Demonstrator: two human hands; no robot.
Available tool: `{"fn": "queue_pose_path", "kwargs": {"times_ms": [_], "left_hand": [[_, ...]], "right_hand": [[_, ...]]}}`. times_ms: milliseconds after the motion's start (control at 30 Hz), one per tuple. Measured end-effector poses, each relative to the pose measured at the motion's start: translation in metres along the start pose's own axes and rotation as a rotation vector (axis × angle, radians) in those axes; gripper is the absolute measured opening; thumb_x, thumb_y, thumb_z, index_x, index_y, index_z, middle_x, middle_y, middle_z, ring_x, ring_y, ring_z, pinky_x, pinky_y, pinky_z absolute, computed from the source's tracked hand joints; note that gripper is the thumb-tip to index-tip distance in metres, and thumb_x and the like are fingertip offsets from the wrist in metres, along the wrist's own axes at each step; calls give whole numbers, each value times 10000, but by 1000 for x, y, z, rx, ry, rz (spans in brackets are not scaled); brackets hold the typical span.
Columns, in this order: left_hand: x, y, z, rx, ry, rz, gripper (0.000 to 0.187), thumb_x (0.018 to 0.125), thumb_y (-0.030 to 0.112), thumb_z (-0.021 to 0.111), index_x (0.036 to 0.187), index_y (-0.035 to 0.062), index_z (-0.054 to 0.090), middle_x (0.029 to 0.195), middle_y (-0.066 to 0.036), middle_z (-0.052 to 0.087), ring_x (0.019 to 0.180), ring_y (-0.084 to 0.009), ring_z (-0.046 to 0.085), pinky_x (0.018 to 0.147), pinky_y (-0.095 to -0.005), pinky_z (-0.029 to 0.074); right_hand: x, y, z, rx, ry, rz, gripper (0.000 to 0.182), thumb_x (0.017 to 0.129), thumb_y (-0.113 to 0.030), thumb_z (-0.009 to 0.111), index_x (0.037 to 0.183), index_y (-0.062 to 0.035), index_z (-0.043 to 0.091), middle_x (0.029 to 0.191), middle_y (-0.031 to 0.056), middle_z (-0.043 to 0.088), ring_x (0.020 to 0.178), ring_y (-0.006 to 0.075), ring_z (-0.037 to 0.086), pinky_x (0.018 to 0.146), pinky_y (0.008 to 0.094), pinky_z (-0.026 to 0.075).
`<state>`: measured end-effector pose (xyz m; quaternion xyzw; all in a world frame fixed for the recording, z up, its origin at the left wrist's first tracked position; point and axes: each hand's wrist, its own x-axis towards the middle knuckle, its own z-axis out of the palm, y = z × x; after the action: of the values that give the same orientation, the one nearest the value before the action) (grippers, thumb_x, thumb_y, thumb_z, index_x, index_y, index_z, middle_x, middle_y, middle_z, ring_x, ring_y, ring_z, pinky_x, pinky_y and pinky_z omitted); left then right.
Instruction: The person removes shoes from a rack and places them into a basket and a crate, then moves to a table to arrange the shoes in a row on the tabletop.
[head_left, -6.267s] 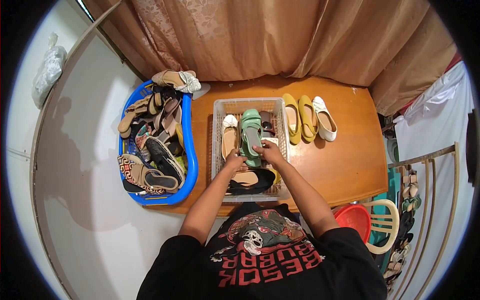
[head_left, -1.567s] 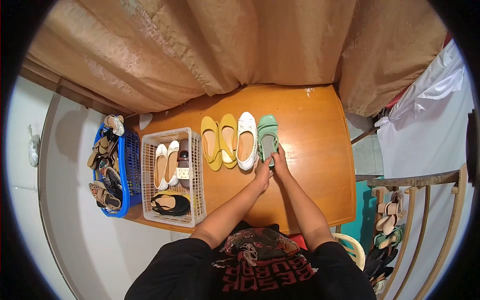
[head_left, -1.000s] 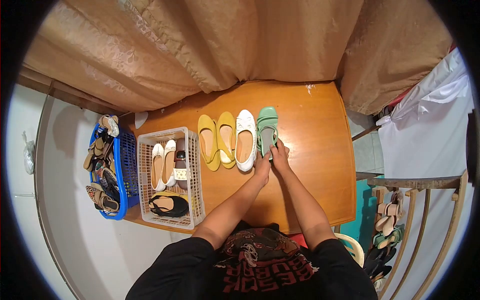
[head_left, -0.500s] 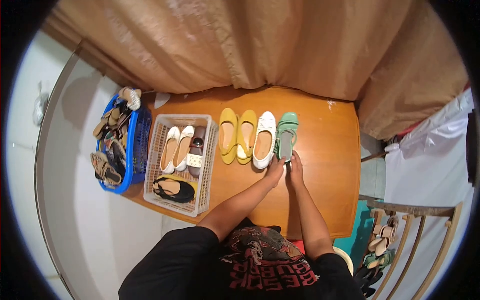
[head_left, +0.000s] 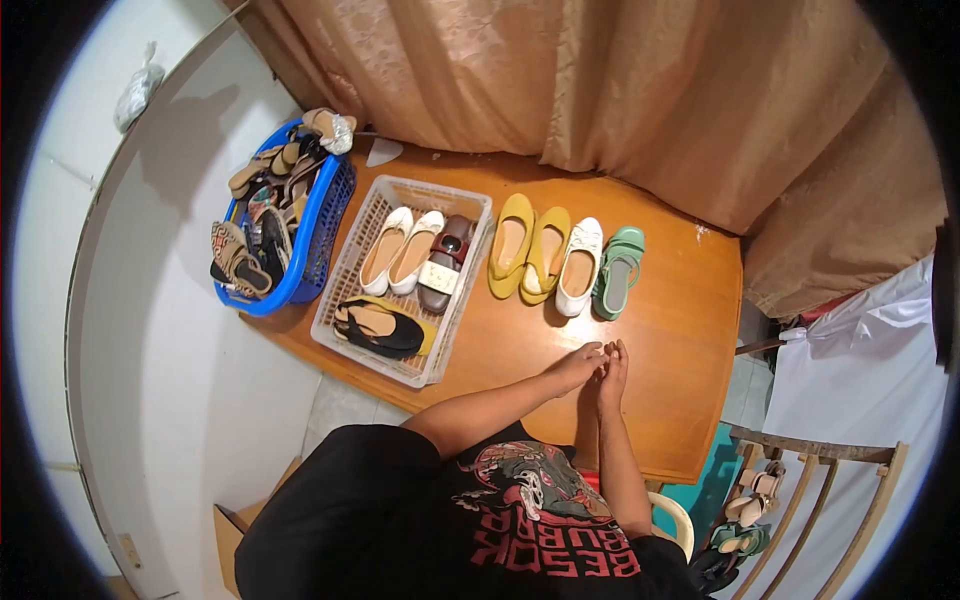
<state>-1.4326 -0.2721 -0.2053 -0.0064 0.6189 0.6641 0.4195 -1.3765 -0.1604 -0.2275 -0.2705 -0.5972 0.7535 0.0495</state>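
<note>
Near the front of the wooden table, my left hand (head_left: 578, 368) and my right hand (head_left: 614, 374) come together with fingers loosely stretched and nothing visible in them. Just beyond them stands a green strappy sandal (head_left: 621, 274), apart from both hands. On its left is a white flat shoe (head_left: 579, 268), followed by two yellow slingback flats, one (head_left: 512, 246) at the row's left end and the other (head_left: 546, 256) beside the white shoe. All point toward the curtain.
A pale plastic crate (head_left: 463, 325) holds white flats, a brown slide and black-and-yellow shoes. Left of it, a blue basket (head_left: 318, 235) is heaped with footwear. A brown curtain (head_left: 640, 110) borders the wooden table (head_left: 680, 330); a wooden rack (head_left: 885, 480) with sandals stands lower right.
Both hands have let go of the green sandal and drawn back toward my body. The sandal stays beside the white shoe. My view has turned, shifting the table's contents rightward.
</note>
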Motion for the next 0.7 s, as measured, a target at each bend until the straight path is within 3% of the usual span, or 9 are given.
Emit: {"fn": "queue_pose_path", "kwargs": {"times_ms": [33, 67, 100, 167, 200, 300, 333, 433, 700], "left_hand": [[-14, 11, 2, -144, -135, 9, 524, 977, 188, 499, 1449, -5, 374, 1374, -184, 510, 1288, -258, 477, 1048, -341, 403], [-29, 18, 7, -192, -88, 73, 415, 987, 101, 466, 1385, -14, 434, 1268, -131, 560, 1207, -209, 514, 1012, -302, 416], [-38, 20, 4, -206, -76, 67, 415, 987, 101, 466, 1385, -14, 434, 1268, -131, 560, 1207, -209, 514, 1012, -302, 416], [-51, 21, -8, -144, -151, 314, 409, 987, 83, 466, 1383, -12, 433, 1243, -120, 570, 1186, -198, 526, 1007, -291, 412], [-50, 13, -20, -145, -217, 378, 404, 997, 76, 472, 1396, 27, 435, 1256, -83, 571, 1155, -148, 552, 923, -273, 459], [-110, 56, -56, -156, -187, 362, 393, 995, 70, 471, 1386, 30, 452, 1241, -72, 577, 1146, -145, 569, 912, -271, 475], [-114, 51, -73, -157, -158, 296, 394, 995, 69, 466, 1387, 33, 450, 1241, -68, 582, 1129, -133, 579, 902, -261, 481], [-135, 38, -118, -182, -39, 386, 411, 984, 52, 465, 1394, 51, 448, 1256, -55, 585, 1119, -130, 582, 908, -275, 475], [-200, 53, -232, -171, 216, 391, 423, 963, 114, 487, 1384, 79, 464, 1243, -59, 602, 1107, -151, 591, 964, -305, 442]], "right_hand": [[-5, 0, 7, -29, 10, -78, 552, 1037, -361, 419, 1477, -36, 339, 1486, 176, 400, 1290, 234, 443, 1047, 343, 386], [-11, 0, 13, -59, 19, -152, 524, 1042, -352, 413, 1444, -19, 379, 1446, 185, 441, 1282, 246, 462, 1048, 344, 393], [-19, -6, 21, -67, 8, -139, 524, 1042, -352, 413, 1444, -19, 379, 1446, 185, 441, 1282, 246, 462, 1048, 344, 393], [-36, -35, 43, -28, -82, -210, 462, 1048, -324, 410, 1373, 3, 438, 1362, 181, 508, 1260, 256, 484, 1062, 354, 387], [-42, -43, 53, -22, -88, -225, 432, 1049, -307, 411, 1357, -5, 451, 1296, 170, 550, 1201, 231, 528, 1020, 345, 422], [-53, -52, 72, -19, -211, -189, 416, 1048, -300, 416, 1343, -11, 467, 1266, 152, 557, 1140, 197, 558, 952, 324, 460], [-56, -51, 81, -67, -176, -218, 395, 1045, -295, 418, 1319, -18, 486, 1241, 132, 568, 1072, 171, 582, 886, 312, 481], [-69, -54, 107, -81, -269, -181, 380, 1042, -290, 421, 1300, -22, 498, 1237, 122, 575, 1051, 179, 588, 879, 319, 481], [-87, -51, 211, -50, -428, -195, 303, 1036, -238, 442, 1230, -30, 546, 1188, 96, 615, 1006, 164, 598, 877, 311, 476]]}}
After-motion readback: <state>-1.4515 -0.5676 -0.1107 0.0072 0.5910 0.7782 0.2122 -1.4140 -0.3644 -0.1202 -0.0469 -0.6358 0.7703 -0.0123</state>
